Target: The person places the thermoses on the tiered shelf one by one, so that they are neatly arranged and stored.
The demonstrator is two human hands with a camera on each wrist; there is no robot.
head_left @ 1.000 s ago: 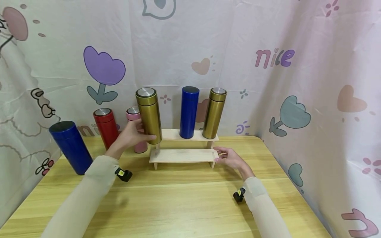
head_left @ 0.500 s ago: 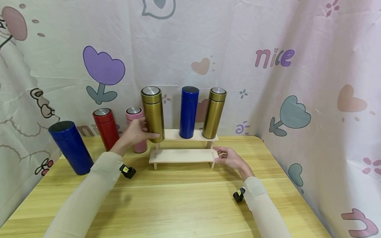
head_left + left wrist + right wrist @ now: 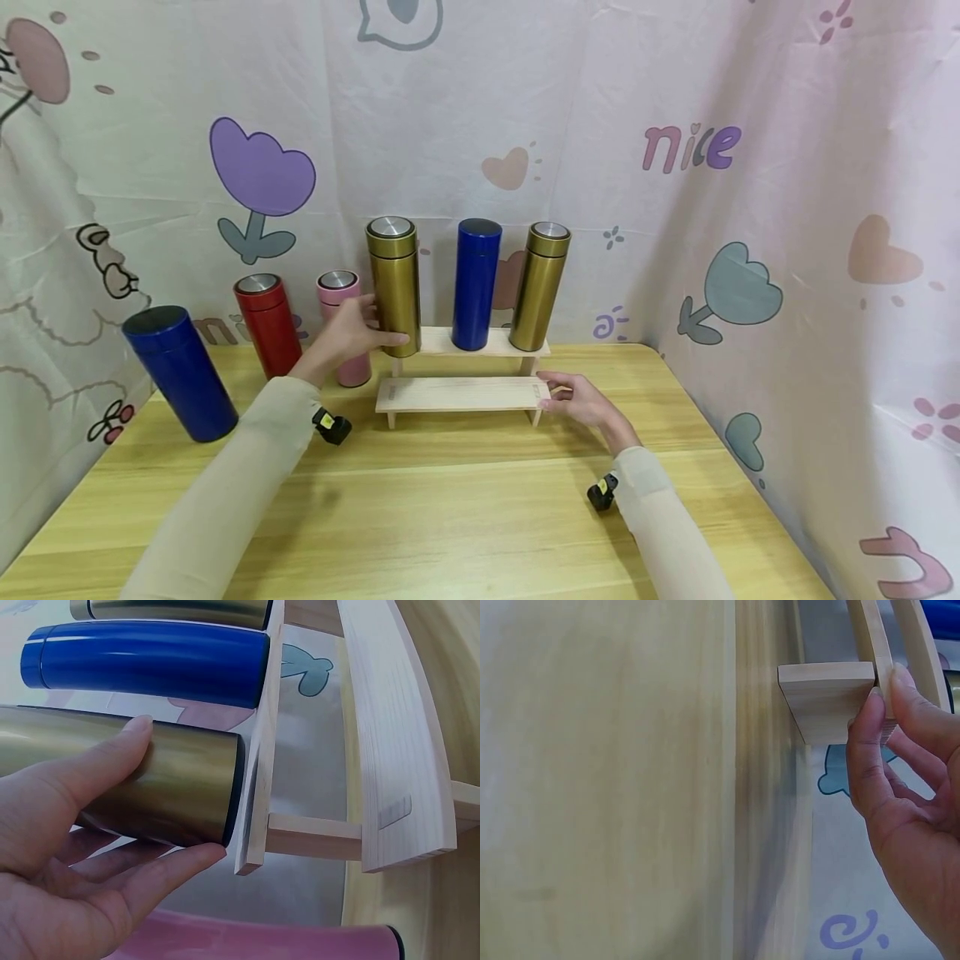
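Observation:
My left hand [image 3: 351,333] grips a gold thermos bottle [image 3: 396,287] low on its body, thumb on one side and fingers on the other. In the left wrist view the base of this gold bottle [image 3: 187,784] is right at the left end of the stand's upper shelf. A blue bottle [image 3: 476,283] and a second gold bottle [image 3: 542,287] stand upright on that upper shelf [image 3: 435,340]. My right hand [image 3: 581,400] pinches the right end of the lower shelf [image 3: 465,393]; the right wrist view shows thumb and finger [image 3: 868,742] on either side of the board.
Left of the stand, a pink bottle [image 3: 356,367], a red bottle [image 3: 270,325] and another blue bottle [image 3: 180,375] stand on the wooden table [image 3: 450,517]. The pink one is close behind my left hand. A patterned curtain [image 3: 600,100] hangs behind and at both sides.
My left hand has moved the gold bottle to the right and slightly down, over the left end of the upper shelf. The right hand stays in place on the lower shelf.

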